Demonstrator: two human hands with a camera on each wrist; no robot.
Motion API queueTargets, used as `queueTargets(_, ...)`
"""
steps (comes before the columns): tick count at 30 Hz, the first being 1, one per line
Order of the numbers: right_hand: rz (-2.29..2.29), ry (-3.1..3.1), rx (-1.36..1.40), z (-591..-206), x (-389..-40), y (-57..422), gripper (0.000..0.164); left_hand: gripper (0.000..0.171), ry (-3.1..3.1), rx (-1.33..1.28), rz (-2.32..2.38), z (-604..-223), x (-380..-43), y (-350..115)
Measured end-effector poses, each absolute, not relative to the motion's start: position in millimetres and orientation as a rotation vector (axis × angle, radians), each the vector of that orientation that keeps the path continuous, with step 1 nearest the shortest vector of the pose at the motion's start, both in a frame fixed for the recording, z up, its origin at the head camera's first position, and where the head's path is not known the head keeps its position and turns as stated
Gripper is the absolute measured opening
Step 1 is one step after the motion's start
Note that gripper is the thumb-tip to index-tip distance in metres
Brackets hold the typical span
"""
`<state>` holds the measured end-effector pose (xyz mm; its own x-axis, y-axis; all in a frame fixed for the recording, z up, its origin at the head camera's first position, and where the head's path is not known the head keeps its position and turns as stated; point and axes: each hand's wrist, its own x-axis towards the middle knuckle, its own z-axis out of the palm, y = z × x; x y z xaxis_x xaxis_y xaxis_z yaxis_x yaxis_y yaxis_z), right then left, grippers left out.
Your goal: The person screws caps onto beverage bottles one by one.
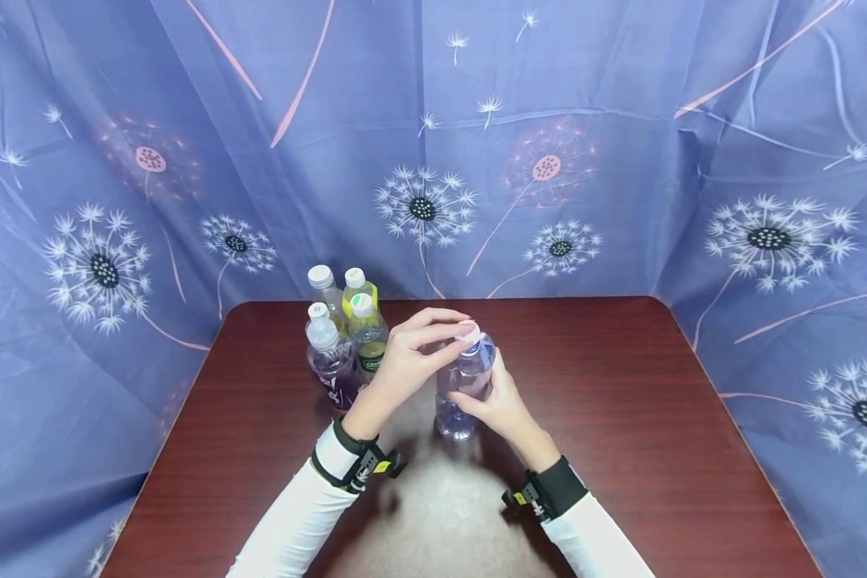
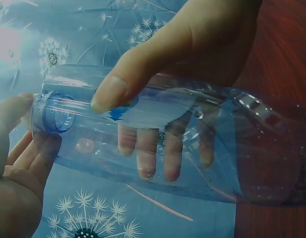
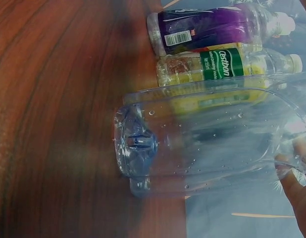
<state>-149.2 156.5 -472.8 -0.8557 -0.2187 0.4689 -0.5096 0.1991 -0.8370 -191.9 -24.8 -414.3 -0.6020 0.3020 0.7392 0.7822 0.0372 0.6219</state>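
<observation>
A clear, bluish plastic bottle (image 1: 465, 384) stands upright near the middle of the table, droplets showing on its wall in the right wrist view. My left hand (image 1: 421, 347) reaches over its top, thumb and fingers pinching the white cap (image 1: 469, 331). Lower down, my right hand (image 1: 500, 404) grips the bottle's body from the right. From the left wrist, the right thumb (image 2: 111, 94) lies across the near side of the bottle, and its fingers show through the plastic from behind. The left hand (image 2: 22, 163) is round the neck end, largely covering the cap there.
Left of my left hand several capped bottles stand grouped: a purple-labelled one (image 1: 332, 373), a green-labelled one (image 1: 371, 345), a yellow one (image 1: 364, 293) and a clear one behind. The brown table (image 1: 621, 385) meets a blue dandelion-print curtain (image 1: 621, 160) at its edges.
</observation>
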Motion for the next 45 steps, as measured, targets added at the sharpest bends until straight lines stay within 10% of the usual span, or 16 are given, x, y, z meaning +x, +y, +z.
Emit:
queueTargets(26, 1.754, -2.173, 0.779, -514.4, -169.9, 163.5, 0.086, 0.047, -2.008, -1.019, -1.485, -421.1, -189.2, -20.1)
queueTargets(45, 1.762, -2.172, 0.761, -515.4, -170.1, 163.2, 0.086, 0.032, -1.926, -1.002, -1.514, -425.7, -189.7, -13.7)
